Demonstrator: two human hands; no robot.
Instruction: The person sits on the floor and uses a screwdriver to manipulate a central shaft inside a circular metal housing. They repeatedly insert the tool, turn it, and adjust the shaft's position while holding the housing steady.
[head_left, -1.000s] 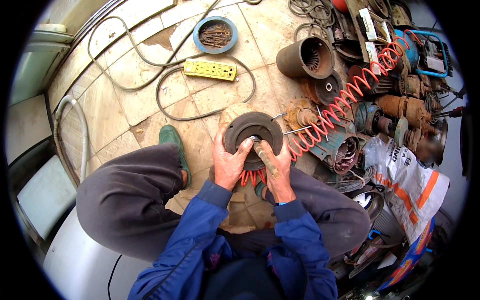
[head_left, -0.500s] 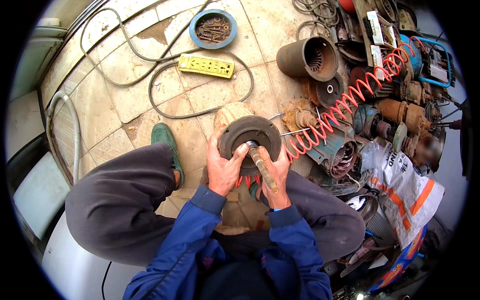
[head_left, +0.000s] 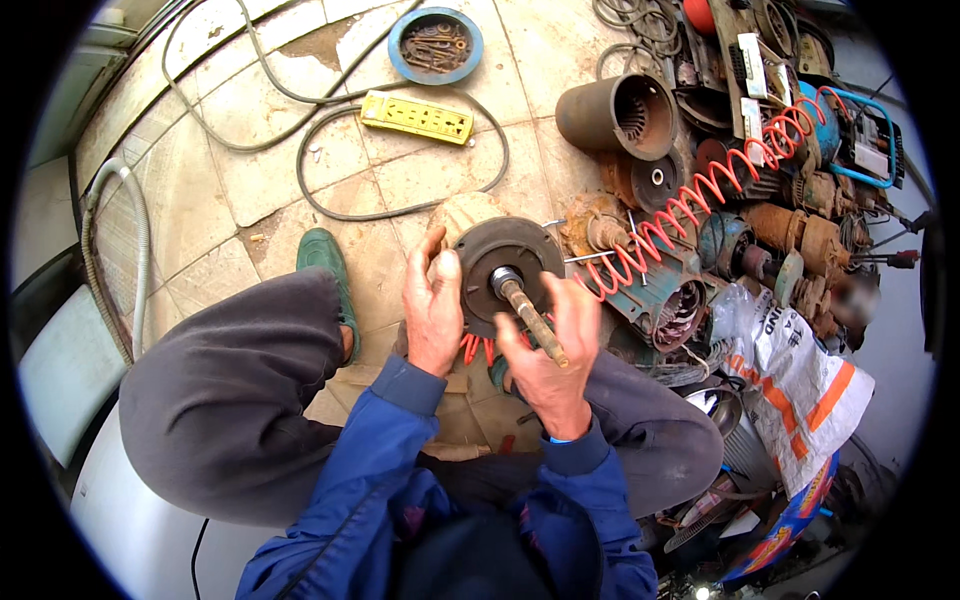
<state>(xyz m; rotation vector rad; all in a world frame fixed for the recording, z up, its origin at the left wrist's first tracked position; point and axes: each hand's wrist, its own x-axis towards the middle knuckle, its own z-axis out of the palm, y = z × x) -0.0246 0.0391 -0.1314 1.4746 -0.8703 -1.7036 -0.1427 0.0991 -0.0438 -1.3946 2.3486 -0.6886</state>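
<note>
Your left hand (head_left: 435,305) stands at the left edge of the dark round flange (head_left: 534,247), palm turned inward, thumb raised, fingers loosely parted. Grip slack; whether the fingertips touch the rim, cannot tell. Your right hand (head_left: 560,360) is blurred, thumb and fingers spread well apart, not closed on anything. Its thumb lies left of the worn shaft (head_left: 532,322), its fingers right of it; contact with the metal unclear.

Flange sits in front of you, between both hands and above the gap between your knees, its face toward you. Shaft juts from its centre, tilted, far end pointing down and right toward your right palm. A shiny collar (head_left: 503,277) rings the shaft where it meets the flange. A pale rounded piece (head_left: 468,212) shows just behind the upper left of the flange; what bears the flange's weight is hidden.

Right of the flange: metal rods, a rusty hub (head_left: 597,222), a green motor housing (head_left: 655,303), and a red coiled hose (head_left: 690,205) running up past them. Farther out on the tiles: a yellow power strip (head_left: 417,117), a blue bowl (head_left: 472,68) of rusty bolts, and a hollow cylinder (head_left: 592,117) on its side.
</note>
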